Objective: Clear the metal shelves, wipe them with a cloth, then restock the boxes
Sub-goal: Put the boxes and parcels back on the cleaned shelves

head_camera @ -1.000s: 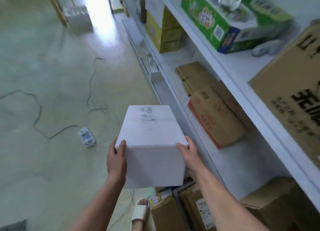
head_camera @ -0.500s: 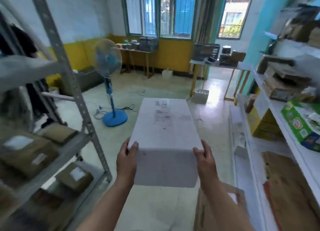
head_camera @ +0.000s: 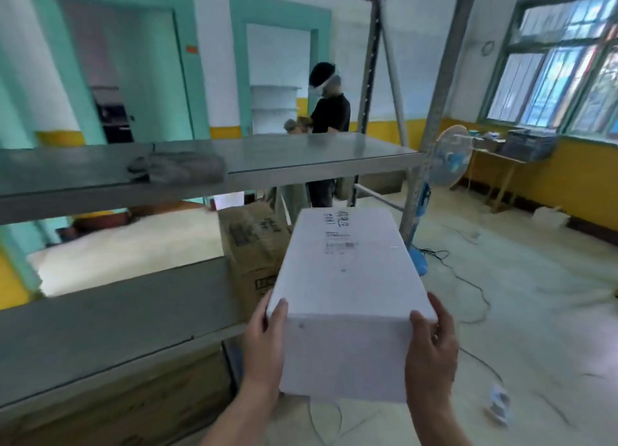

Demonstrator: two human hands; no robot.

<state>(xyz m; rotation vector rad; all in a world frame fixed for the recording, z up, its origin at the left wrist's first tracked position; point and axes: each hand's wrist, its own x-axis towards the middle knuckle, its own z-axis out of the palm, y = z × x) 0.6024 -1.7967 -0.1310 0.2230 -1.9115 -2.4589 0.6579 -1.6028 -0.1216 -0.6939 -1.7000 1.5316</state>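
A white box (head_camera: 344, 278) with a printed label and handwriting on top is carried in front of me. My left hand (head_camera: 266, 342) grips its near left corner and my right hand (head_camera: 431, 348) grips its near right corner. To the left stands a grey metal shelf unit (head_camera: 284, 158). A grey cloth (head_camera: 180, 168) lies on its upper shelf. A brown cardboard box (head_camera: 250, 245) stands on the shelf below, just left of the white box. More cardboard boxes (head_camera: 133, 402) fill the bottom level.
A person in dark clothes (head_camera: 326, 121) stands behind the shelf unit. A blue pedestal fan (head_camera: 444, 158) stands by the unit's right post, with cables (head_camera: 468, 285) and a power strip (head_camera: 500, 400) on the floor. Tables (head_camera: 501, 158) line the window wall.
I have turned left from the white wall shelves to face the grey metal shelf unit, carrying the white box along. Both hands keep the same grip on its near corners.
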